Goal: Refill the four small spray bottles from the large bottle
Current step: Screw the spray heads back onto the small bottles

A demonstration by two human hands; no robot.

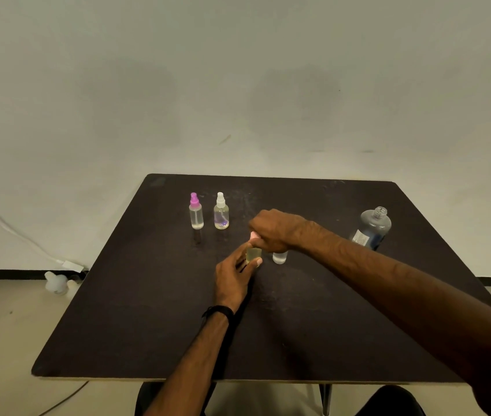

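Head view: both hands (256, 250) grip one small spray bottle (253, 254).

hidden: clear small bottle (279, 257) top, behind right hand (274, 229) | blurred: floor bottles (58, 283)

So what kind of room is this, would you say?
Probably a bare workroom or test space, not a home: a plain scuffed wall, a single dark table, and a power cable trailing along the floor.
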